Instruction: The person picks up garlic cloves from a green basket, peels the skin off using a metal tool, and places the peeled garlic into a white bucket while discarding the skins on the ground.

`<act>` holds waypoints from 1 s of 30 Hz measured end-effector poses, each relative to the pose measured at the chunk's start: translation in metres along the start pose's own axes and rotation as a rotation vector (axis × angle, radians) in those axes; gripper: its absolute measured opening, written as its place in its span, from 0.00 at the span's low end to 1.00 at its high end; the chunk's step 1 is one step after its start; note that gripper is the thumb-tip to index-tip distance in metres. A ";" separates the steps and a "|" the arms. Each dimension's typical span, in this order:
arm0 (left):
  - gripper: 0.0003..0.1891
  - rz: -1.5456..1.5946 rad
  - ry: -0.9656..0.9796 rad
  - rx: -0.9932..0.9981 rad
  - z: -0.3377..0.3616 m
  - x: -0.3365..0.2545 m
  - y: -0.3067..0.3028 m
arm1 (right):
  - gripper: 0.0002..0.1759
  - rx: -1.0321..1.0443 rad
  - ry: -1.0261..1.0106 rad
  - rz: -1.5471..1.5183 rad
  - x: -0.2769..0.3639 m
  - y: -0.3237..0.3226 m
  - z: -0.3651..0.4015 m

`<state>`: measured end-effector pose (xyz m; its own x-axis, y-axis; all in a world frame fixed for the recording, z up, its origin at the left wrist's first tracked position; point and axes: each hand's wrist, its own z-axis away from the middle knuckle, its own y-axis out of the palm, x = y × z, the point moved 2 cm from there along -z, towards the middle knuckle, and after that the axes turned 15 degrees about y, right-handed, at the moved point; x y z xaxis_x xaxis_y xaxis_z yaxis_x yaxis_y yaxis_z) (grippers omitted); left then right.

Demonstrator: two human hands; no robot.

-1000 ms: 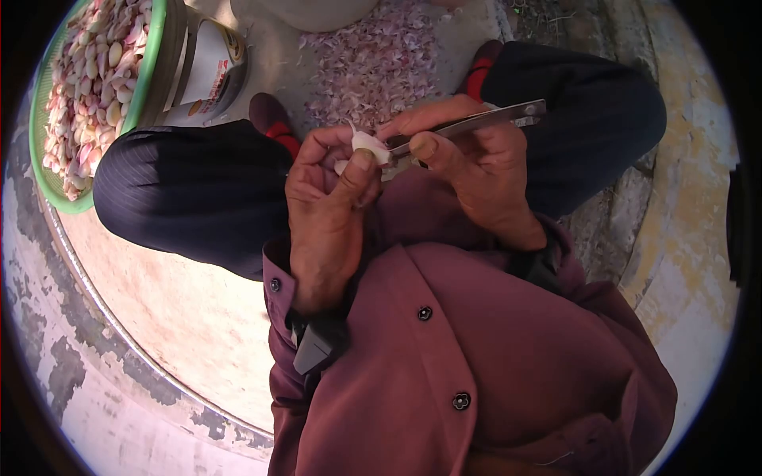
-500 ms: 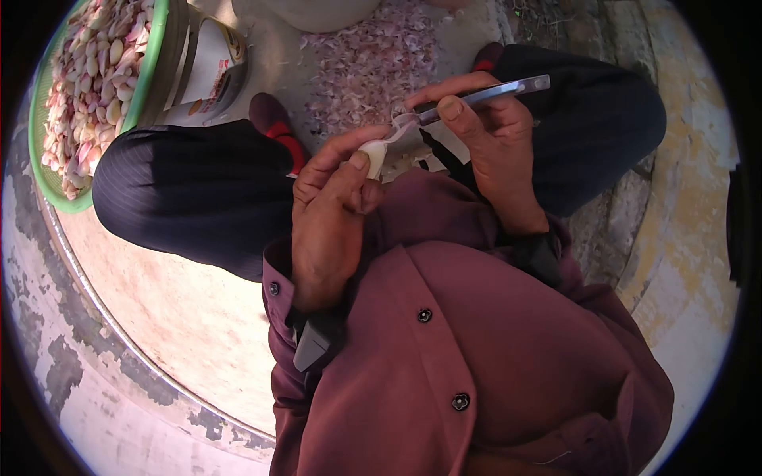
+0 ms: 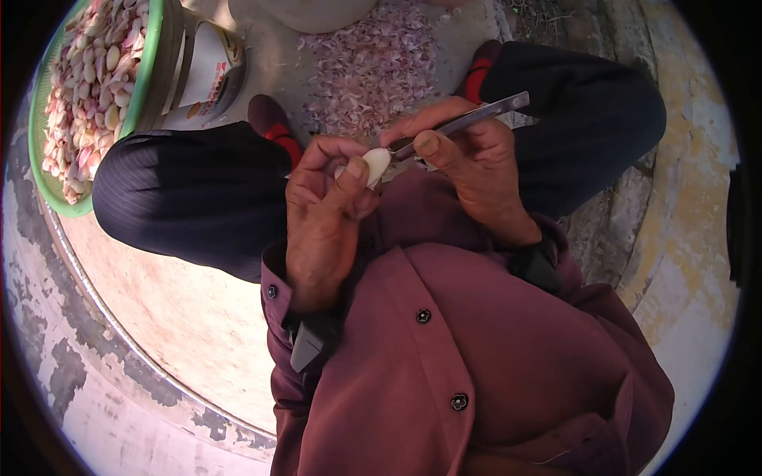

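Between the thumb and fingers of my left hand [image 3: 324, 214] is a pale, peeled-looking garlic clove [image 3: 376, 165]. My right hand [image 3: 476, 163] is closed around a narrow metal knife [image 3: 468, 120], whose far end sticks out to the upper right. The knife's other end is close to the tip of the clove; whether they touch, I cannot tell. Beyond both hands, a heap of pinkish garlic skins [image 3: 373, 71] lies on the ground. At the upper left, a green basket [image 3: 151, 67] holds many garlic cloves [image 3: 95, 79].
A white labelled bucket [image 3: 208, 71] stands right of the basket. Part of a large rounded pale object [image 3: 317, 9] shows at the top edge. My bent knees, in dark trousers [image 3: 190, 198], flank the hands. A curved ledge [image 3: 159, 365] runs along the lower left.
The strip of skin that stretched between clove and knife no longer shows there. My right hand and the knife have moved down and left, closer to the clove.
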<state>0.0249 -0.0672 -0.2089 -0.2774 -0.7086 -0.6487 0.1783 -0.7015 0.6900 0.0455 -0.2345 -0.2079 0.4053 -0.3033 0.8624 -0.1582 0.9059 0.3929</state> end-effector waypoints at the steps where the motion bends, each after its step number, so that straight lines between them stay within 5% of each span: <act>1: 0.07 -0.001 -0.001 -0.001 0.001 0.000 0.002 | 0.09 -0.006 -0.004 0.038 -0.002 -0.002 0.000; 21: 0.15 -0.255 -0.030 -0.001 -0.002 0.003 0.004 | 0.09 0.003 -0.047 0.020 -0.003 0.000 -0.002; 24: 0.15 -0.386 -0.054 -0.006 -0.001 0.005 0.000 | 0.09 -0.144 0.098 -0.047 -0.002 -0.006 -0.004; 30: 0.18 -0.270 -0.026 -0.072 -0.002 0.012 0.000 | 0.08 -0.107 -0.047 0.096 -0.001 -0.007 -0.005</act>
<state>0.0234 -0.0755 -0.2175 -0.3476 -0.4938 -0.7971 0.1612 -0.8689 0.4680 0.0511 -0.2390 -0.2131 0.3501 -0.2245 0.9094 -0.0967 0.9570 0.2735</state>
